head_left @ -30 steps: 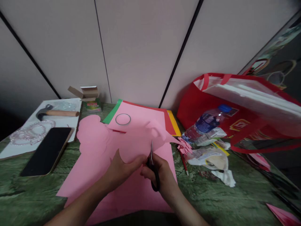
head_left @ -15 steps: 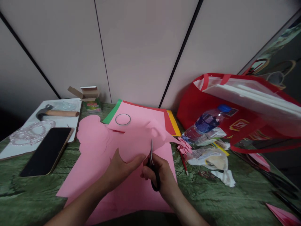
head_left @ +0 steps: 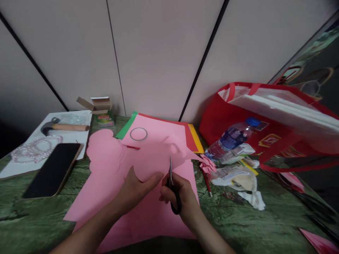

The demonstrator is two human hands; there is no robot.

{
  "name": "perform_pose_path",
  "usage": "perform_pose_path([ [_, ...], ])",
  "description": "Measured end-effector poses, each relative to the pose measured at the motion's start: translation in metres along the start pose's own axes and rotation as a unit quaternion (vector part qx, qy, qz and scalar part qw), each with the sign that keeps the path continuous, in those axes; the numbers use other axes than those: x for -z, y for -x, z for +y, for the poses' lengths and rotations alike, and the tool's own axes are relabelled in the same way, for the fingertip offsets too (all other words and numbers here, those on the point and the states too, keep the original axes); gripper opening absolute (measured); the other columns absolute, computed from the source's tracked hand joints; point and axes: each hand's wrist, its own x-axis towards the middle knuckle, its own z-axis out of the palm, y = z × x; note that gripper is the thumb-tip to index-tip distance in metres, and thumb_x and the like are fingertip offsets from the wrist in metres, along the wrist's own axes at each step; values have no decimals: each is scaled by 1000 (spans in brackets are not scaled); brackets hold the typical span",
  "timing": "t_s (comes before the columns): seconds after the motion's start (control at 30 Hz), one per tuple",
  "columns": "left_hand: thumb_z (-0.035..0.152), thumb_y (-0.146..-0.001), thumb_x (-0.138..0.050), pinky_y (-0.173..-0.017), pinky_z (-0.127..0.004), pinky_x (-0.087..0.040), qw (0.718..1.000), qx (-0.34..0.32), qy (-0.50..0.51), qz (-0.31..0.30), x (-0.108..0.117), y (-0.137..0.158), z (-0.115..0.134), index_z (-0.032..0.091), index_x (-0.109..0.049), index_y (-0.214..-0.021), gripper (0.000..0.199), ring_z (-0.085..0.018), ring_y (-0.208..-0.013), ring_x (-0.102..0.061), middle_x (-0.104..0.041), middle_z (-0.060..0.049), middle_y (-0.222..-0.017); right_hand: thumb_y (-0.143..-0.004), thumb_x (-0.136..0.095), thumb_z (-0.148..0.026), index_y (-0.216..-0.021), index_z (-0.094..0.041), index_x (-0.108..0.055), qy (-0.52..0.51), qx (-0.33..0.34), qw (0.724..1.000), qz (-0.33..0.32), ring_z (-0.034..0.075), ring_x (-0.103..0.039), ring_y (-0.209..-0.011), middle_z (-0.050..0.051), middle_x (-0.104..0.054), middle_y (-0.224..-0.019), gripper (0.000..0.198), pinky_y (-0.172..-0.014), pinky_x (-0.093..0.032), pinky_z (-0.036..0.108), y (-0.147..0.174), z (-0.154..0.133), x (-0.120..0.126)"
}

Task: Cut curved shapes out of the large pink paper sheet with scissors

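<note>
Currently my left hand [head_left: 134, 190] pinches pink paper [head_left: 153, 158] while my right hand [head_left: 183, 197] clasps scissors [head_left: 171, 173], seemingly mid-cut, so the next snip calls for keeping it taut.

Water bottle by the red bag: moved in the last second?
No. Judged against the red bag, the water bottle sits at the same place and tilt; no visible shift either way.

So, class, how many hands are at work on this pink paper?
2: the left hand grips the pink paper, partly hidden beneath it; the right hand, beside it, holds the scissors. No other hands show.
</note>
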Motion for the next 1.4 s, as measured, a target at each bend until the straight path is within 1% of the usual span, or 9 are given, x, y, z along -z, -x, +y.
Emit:
perform_pose_path([
  [0.1,24,-73,-58,-56,-22,-50,1000,-6,7,10,0,0,-1,17,-63,-75,9,-15,-63,-63,-68,1,-65,-66,-59,-23,-65,-16,-48,4,-2,1000,5,8,-44,-43,-7,-47,-48,13,-44,-34,20,0,-1,0],
  [0.27,21,-75,-56,-55,-21,-49,1000,-14,22,-7,0,-1,1,17,-62,-69,9,-14,-60,-62,-66,2,-61,-67,-61,-27,-63,-17,-48,4,-2,1000,2,8,-44,-42,-8,-45,-45,17,-43,-34,20,1,-3,-1],
  [0.5,20,-73,-57,-50,-20,-46,1000,-15,21,12,2,-2,2,17,-60,-74,4,-14,-61,-62,-67,2,-65,-66,-62,-26,-63,-17,-48,-4,-4,1000,0,8,-45,-42,-7,-46,-45,16,-43,-34,20,1,-1,1],
  [0.67,21,-73,-57,-46,-20,-43,1000,-3,8,22,2,-2,2,17,-59,-74,5,-15,-63,-61,-68,1,-70,-67,-62,-26,-63,-17,-48,-2,2,1000,-2,8,-45,-41,-8,-45,-45,17,-42,-35,20,1,-2,1],
  [0.83,21,-73,-57,-47,-20,-43,1000,-14,17,20,1,-2,3,17,-60,-74,5,-14,-59,-59,-66,2,-65,-68,-64,-31,-62,-17,-48,-6,5,1000,-2,8,-44,-40,-8,-44,-44,22,-41,-34,20,1,-2,0],
  [0.97,21,-73,-58,-40,-18,-37,999,-7,16,27,2,-2,3,16,-59,-72,5,-12,-56,-57,-66,1,-67,-67,-64,-29,-62,-17,-48,-18,-2,1000,-3,7,-44,-39,-9,-44,-44,21,-40,-35,20,0,0,1],
  [1.2,24,-73,-58,-38,-18,-35,999,4,12,35,3,-3,0,16,-60,-75,9,-11,-53,-54,-65,0,-67,-68,-63,-28,-63,-17,-48,-14,-9,1000,-2,7,-44,-38,-9,-43,-44,20,-40,-34,19,1,-1,1],
  [1.3,25,-72,-58,-38,-19,-34,999,7,10,37,4,-2,2,15,-60,-75,10,-11,-50,-52,-62,1,-62,-68,-64,-30,-63,-17,-48,-15,-7,1000,-5,7,-43,-37,-9,-43,-44,21,-39,-34,20,2,-1,1],
  [1.4,25,-71,-59,-39,-20,-35,999,18,9,35,4,-1,5,16,-58,-70,9,-11,-46,-47,-54,3,-52,-68,-64,-32,-63,-17,-48,-21,-4,1000,-7,7,-42,-36,-9,-42,-42,22,-40,-36,21,2,0,1],
])
